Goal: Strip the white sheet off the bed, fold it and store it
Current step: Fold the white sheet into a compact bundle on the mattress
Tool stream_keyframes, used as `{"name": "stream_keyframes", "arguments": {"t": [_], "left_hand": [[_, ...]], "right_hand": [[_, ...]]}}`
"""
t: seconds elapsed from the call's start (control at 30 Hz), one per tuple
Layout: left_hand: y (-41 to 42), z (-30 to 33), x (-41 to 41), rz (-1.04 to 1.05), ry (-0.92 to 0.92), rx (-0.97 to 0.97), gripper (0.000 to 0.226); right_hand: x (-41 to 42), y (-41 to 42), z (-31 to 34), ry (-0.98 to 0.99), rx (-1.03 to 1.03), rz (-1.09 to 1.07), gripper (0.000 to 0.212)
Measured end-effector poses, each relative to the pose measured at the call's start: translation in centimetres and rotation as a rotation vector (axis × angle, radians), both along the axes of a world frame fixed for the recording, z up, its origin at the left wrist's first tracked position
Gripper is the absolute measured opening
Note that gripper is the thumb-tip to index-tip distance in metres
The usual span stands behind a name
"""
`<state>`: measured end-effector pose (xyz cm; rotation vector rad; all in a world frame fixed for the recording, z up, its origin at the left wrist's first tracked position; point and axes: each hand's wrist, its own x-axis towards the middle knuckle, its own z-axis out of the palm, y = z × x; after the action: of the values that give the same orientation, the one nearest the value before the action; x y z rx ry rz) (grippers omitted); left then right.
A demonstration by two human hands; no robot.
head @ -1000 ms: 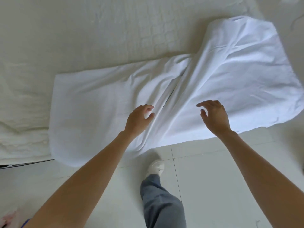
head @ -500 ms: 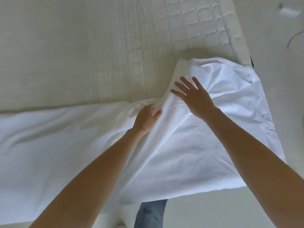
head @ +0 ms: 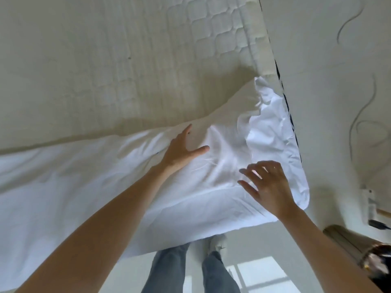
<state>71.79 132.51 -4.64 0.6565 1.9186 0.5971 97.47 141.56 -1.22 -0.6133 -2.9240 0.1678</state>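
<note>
The white cotton bed sheet (head: 88,187) lies folded into a long band along the near edge of the cream quilted mattress (head: 105,60), its long axis running left to right, with the near edge hanging off the mattress over the pale tiled floor (head: 254,240). Its right end, crumpled and bunched, points toward the right side edge of the mattress and touches it, while the left end runs out of view at the left. The left hand (head: 182,151) rests flat on the sheet near the far edge of the band, fingers straight and thumb spread wide, pressing the cloth down. The right hand (head: 268,187) is above the sheet's right part with fingers spread and loosely bent, holding nothing; whether the fingertips touch the cloth I cannot tell, as they are blurred. Half a second ago the left hand had its fingers curled into a fold of the sheet and the right hand lay flat farther up on a raised hump of cloth; now that hump is flattened, the right end reaches farther right, the left hand is opened out, and the right hand sits nearer. Below, the person's grey trouser legs (head: 169,269) and a light shoe (head: 216,243) stand just beside the bed.
</note>
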Motion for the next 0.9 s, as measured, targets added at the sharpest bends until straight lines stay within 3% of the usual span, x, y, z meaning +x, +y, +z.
{"name": "stream_keyframes", "arguments": {"t": [0.1,0.2,0.27,0.3,0.4,0.5,0.53,0.67,0.8,0.9], "left_hand": [[1.2,-0.2,1.5,-0.085,0.151,0.067,0.095],[1.9,-0.2,3.6,-0.209,0.274,0.019,0.091],[1.6,-0.1,5.1,-0.206,0.371,-0.036,0.086],[1.1,0.0,6.0,-0.195,0.438,-0.048,0.089],[-1.4,0.1,9.1,-0.250,0.606,-0.046,0.112],[-4.1,0.3,11.8,-0.408,0.714,-0.166,0.117],[-4.8,0.5,12.6,-0.396,0.769,-0.179,0.108],[-6.5,1.5,15.5,-0.181,0.978,-0.008,0.034],[-8.1,3.4,20.7,-0.110,0.873,0.129,0.025],[-9.7,4.8,24.6,-0.117,0.861,0.171,0.021]], "right_hand": [[-1.0,3.3,0.7,0.021,-0.183,-0.259,0.046],[-2.8,5.4,-0.9,-0.303,-0.535,-0.411,0.081],[-3.6,5.2,-3.2,-0.520,-0.623,-0.393,0.086],[-3.6,4.6,-4.2,-0.554,-0.638,-0.370,0.079],[-2.7,3.6,-5.8,-0.348,-0.647,-0.373,0.047],[-1.2,3.7,-4.1,-0.160,-0.755,-0.434,0.035],[-0.6,3.9,-3.5,-0.139,-0.754,-0.422,0.035],[2.3,3.9,-0.2,-0.007,-0.817,-0.369,0.047],[6.1,3.4,2.9,0.036,-0.809,-0.341,0.071],[9.9,2.1,5.1,0.022,-0.636,-0.275,0.064]]}}
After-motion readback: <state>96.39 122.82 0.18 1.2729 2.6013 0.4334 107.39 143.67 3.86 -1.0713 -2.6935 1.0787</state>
